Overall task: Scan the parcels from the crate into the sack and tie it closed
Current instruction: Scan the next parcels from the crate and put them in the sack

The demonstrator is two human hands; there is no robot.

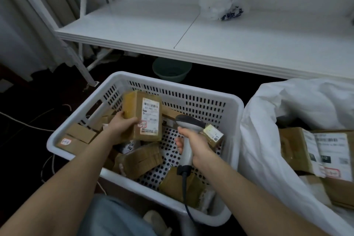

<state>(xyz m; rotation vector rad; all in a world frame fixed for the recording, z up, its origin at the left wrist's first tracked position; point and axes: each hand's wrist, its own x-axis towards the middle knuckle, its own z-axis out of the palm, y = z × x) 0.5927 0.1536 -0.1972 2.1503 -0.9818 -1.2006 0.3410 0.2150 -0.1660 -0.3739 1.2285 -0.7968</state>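
- The left hand (122, 124) grips a brown parcel (142, 115) by its lower left edge, thumb on the front face, and holds it upright above the crate (232, 140). The parcel's white label faces the camera.
- The right hand (195, 143) is clamped round the handle of a grey scanner (189, 123). The scanner head sits just beside the held parcel, and its dark cable runs down over the near crate rim.
- The two hands are apart, both over the crate.
- The white slotted crate stands on the floor and holds more loose parcels (141, 159). A small parcel (213, 134) lies just beyond the right hand.
- The white sack (258, 149) stands open, touching the right side of the crate. Labelled boxes (325, 151) lie inside it.
- A white bench (210, 30) stands behind the crate, with a white plastic bag (218, 0) on it.
- A green basin (171, 69) sits on the floor under the bench.
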